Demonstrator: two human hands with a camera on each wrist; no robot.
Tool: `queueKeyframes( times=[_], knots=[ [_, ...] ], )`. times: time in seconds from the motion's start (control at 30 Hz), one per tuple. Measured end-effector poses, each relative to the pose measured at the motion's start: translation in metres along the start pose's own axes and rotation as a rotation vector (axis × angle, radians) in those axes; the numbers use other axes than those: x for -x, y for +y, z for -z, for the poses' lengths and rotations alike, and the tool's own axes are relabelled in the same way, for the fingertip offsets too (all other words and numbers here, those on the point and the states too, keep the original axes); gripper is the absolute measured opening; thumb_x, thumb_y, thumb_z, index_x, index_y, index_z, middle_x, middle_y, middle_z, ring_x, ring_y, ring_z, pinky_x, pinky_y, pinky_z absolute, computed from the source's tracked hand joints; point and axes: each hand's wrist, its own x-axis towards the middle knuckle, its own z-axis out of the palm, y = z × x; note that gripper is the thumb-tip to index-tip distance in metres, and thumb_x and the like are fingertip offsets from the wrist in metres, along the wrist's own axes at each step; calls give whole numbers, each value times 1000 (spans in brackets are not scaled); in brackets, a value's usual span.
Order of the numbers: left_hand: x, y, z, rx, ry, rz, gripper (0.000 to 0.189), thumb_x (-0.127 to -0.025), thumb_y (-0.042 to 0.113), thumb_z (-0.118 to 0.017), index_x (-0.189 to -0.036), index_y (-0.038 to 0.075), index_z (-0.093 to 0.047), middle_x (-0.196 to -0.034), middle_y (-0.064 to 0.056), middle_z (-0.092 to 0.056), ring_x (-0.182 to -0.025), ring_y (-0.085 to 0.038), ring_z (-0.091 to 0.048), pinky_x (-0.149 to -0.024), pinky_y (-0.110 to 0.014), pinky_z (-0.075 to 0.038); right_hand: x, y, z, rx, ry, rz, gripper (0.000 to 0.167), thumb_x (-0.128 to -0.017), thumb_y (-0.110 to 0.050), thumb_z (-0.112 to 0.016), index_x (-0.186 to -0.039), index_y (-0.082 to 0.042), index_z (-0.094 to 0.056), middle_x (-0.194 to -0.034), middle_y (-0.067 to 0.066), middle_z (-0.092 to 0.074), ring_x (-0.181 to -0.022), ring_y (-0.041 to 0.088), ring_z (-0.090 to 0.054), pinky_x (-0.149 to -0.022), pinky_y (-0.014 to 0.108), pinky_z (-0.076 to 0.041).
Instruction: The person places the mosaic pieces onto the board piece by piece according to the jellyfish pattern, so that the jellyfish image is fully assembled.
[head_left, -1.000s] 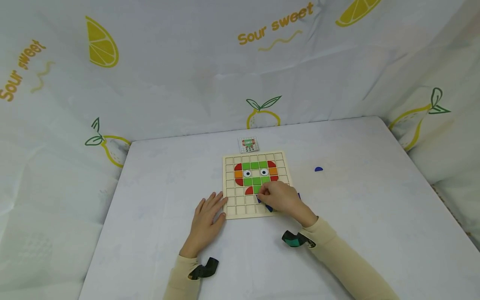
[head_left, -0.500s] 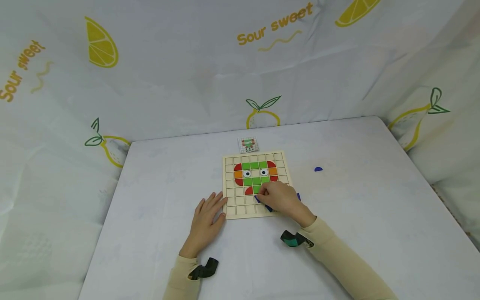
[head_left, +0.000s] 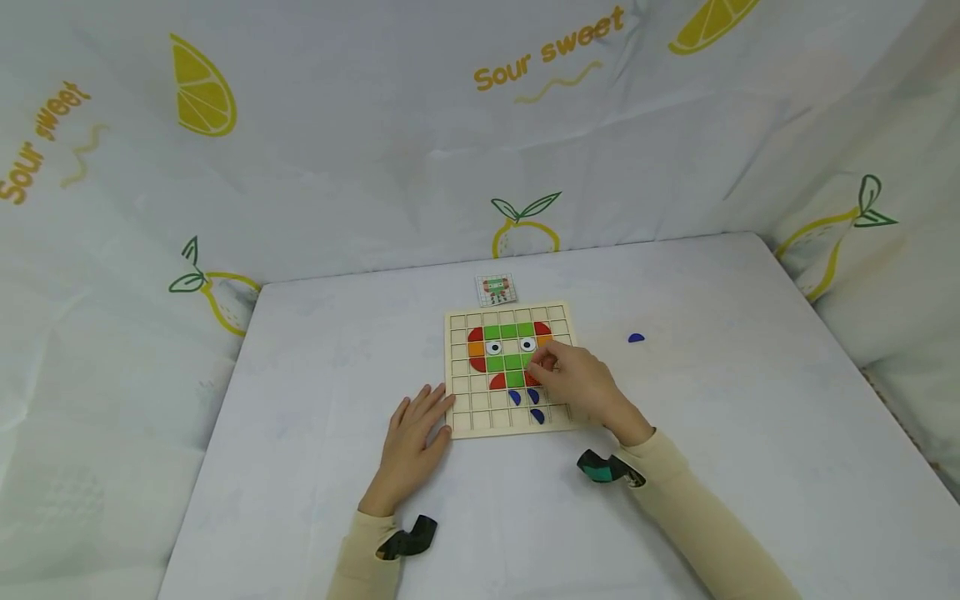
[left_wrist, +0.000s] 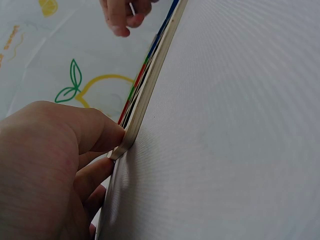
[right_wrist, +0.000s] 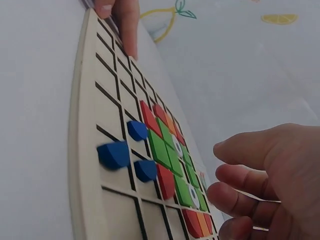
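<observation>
A wooden grid board (head_left: 480,432) lies on the table, bearing a figure of green, red and orange tiles with two eye tiles. Below its red and green part sit three blue half-round pieces, one of them a blue piece (right_wrist: 114,155) in the row nearest the person. My left hand (head_left: 411,446) rests at the board's near left corner, fingers extended along the edge and thumb touching the corner. Over the board's right side hovers my right hand (head_left: 581,385), fingers loosely bent. Nothing shows between its thumb and fingertips in the right wrist view. It hides some tiles.
Behind the board lies a small pattern card (head_left: 497,289) with a similar figure. One loose blue half-round piece (head_left: 636,337) is on the white table (head_left: 337,350), right of the board. A lemon-print curtain (head_left: 375,167) hangs behind and at both sides.
My right hand has let go of a blue half-round piece and moved slightly up and right, uncovering the blue pieces on the board. My left hand stays at the board's corner.
</observation>
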Motion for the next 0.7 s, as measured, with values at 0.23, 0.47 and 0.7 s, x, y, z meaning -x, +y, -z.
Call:
queueKeyframes(
  times=[0.23, 0.47, 0.7],
  knots=[
    [-1, -2, -1, -22, -6, -4, 48, -99, 16, -59, -146, 16, -55, -160, -4, -44, -154, -27, -31, -126, -51, -12, 2, 27, 23, -19, 44, -23, 22, -102, -26, -60, -115, -10, -68, -99, 7, -68, -78, 20, -56, -62, 28, -46],
    [-2, -2, 0, -21, -5, -9, 47, -99, 16, -59, -146, 16, -56, -160, -4, -45, -154, -27, -31, -126, -51, -12, 9, 59, 46, 39, 96, -80, 26, -104, -21, -55, -120, -5, -67, -105, 13, -68, -84, 24, -57, -65, 29, -47],
    [-1, -1, -1, -21, -10, 8, 48, -99, 16, -59, -146, 16, -56, -160, -3, -44, -155, -27, -30, -127, -51, -12, 11, 81, 65, 122, 179, -74, 29, -103, -11, -52, -125, 2, -65, -120, 24, -64, -94, 33, -58, -79, 44, -51]
  ],
)
